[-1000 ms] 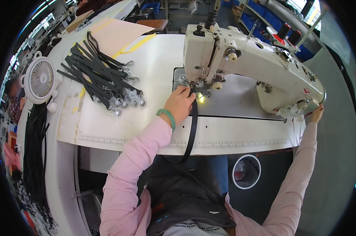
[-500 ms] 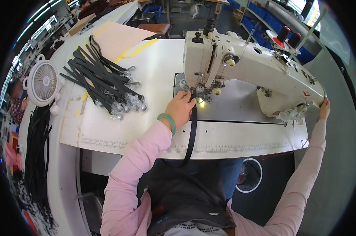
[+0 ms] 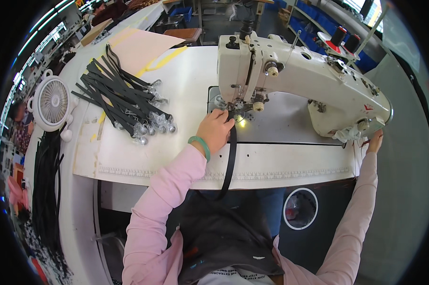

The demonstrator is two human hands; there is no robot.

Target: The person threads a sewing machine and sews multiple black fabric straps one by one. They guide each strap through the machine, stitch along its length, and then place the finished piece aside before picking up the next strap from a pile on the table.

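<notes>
With fingers pinched, my left hand (image 3: pixel 215 129) holds a black strap (image 3: pixel 232 154) at the presser foot of a white sewing machine (image 3: pixel 290 66). The strap's loose length curves down over the table's front edge. Low at the machine's right end is my right hand (image 3: pixel 375 141), just under the handwheel (image 3: pixel 390 114); its fingers are partly hidden, so I cannot tell whether they grip anything. A small lamp (image 3: pixel 242 123) glows beside the needle area. To the left lies a pile of black straps (image 3: pixel 122 92), with clear-wrapped pieces at their ends.
A white fan (image 3: pixel 53 102) stands on the left, and a bundle of long black strips (image 3: pixel 46 185) hangs below it. Pinkish card (image 3: pixel 138 45) lies behind the strap pile. Thread spools (image 3: pixel 338 37) stand at the back right. Under the table is a white-rimmed bin (image 3: pixel 314 209).
My right hand has come off the handwheel's edge and moved down and left. My left hand keeps its hold on the strap by the presser foot. The view has shifted slightly.
</notes>
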